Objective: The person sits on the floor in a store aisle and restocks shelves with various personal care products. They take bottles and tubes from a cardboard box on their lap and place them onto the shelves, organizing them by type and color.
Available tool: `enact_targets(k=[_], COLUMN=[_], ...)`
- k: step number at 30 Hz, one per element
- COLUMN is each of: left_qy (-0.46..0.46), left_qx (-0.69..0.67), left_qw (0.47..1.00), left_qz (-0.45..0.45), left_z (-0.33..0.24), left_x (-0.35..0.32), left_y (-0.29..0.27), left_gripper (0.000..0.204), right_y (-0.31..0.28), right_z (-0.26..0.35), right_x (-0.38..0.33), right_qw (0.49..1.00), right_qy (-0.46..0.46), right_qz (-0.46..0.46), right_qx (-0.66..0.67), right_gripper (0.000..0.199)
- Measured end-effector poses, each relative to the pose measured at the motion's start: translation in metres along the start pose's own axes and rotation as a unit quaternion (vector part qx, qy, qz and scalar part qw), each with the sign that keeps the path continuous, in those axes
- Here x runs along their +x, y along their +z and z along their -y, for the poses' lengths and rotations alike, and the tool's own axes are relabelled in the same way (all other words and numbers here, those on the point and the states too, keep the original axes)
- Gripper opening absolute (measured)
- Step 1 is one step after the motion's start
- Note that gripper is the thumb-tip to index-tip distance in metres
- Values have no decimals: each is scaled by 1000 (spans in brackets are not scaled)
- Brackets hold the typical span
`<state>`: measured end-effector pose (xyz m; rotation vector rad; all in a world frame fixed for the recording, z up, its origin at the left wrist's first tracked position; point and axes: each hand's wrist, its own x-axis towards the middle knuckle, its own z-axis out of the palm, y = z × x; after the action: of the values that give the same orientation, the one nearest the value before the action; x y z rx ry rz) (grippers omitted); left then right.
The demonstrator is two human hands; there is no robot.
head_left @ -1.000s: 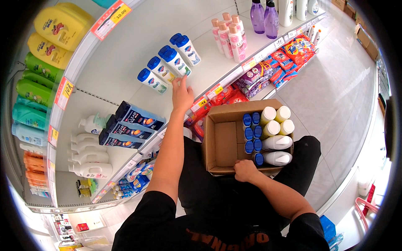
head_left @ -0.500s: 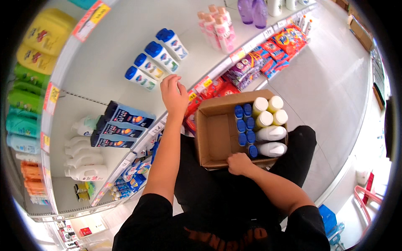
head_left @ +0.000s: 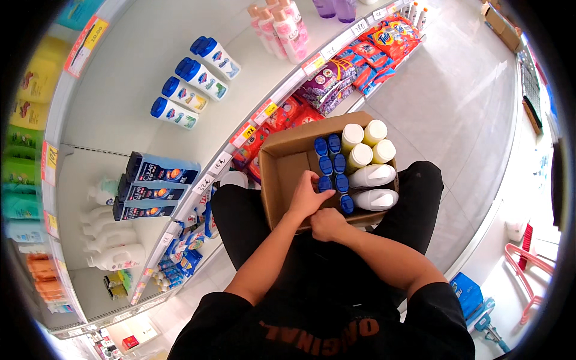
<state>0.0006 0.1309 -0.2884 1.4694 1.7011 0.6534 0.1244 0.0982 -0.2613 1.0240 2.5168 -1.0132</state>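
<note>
An open cardboard box (head_left: 277, 207) rests between my knees. Inside stand several bottles with blue caps (head_left: 334, 143), in two rows. My left hand (head_left: 306, 198) reaches into the box, thumb and index finger pinching a blue-capped bottle (head_left: 324, 183) by its cap; the bottle's body is hidden. Closed over the box's near rim is my right hand (head_left: 329, 224), its fingertips out of sight. Along the box's right side stand several bottles with cream lids (head_left: 360, 155) and two white bottles (head_left: 375, 200).
On the shelf (head_left: 114, 84) to the left are several white bottles with blue caps (head_left: 203, 79), dark blue shampoo bottles (head_left: 162, 168), white jugs (head_left: 120, 257) and pink bottles (head_left: 290, 36). Bagged detergent (head_left: 393, 36) fills the lower shelf. Grey floor tiles (head_left: 444, 108) lie to the right.
My left hand has come from beside the blue-capped bottles on the shelf down into the box, onto a blue cap. My right hand keeps to the near rim. The whole view has shifted slightly.
</note>
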Motion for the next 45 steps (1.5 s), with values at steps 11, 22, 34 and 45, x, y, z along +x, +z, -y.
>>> enact_targets(k=[11, 22, 34, 45], left_qy=[-27, 54, 288, 234], left_qx=[6, 26, -230, -100], left_qw=[998, 993, 868, 889], left_qz=[-48, -100, -332, -380], left_z=[41, -4, -130, -137], left_x=[10, -1, 13, 116], left_y=[-26, -46, -167, -221], left_gripper=[51, 48, 44, 37], right_y=[8, 14, 18, 12], right_z=[-6, -9, -11, -12], right_x=[4, 3, 8, 8], right_qw=[1000, 999, 1000, 1000], right_qy=[-12, -27, -12, -1], right_qz=[5, -32, -12, 11], right_qx=[3, -19, 9, 22], right_gripper=[27, 24, 28, 30])
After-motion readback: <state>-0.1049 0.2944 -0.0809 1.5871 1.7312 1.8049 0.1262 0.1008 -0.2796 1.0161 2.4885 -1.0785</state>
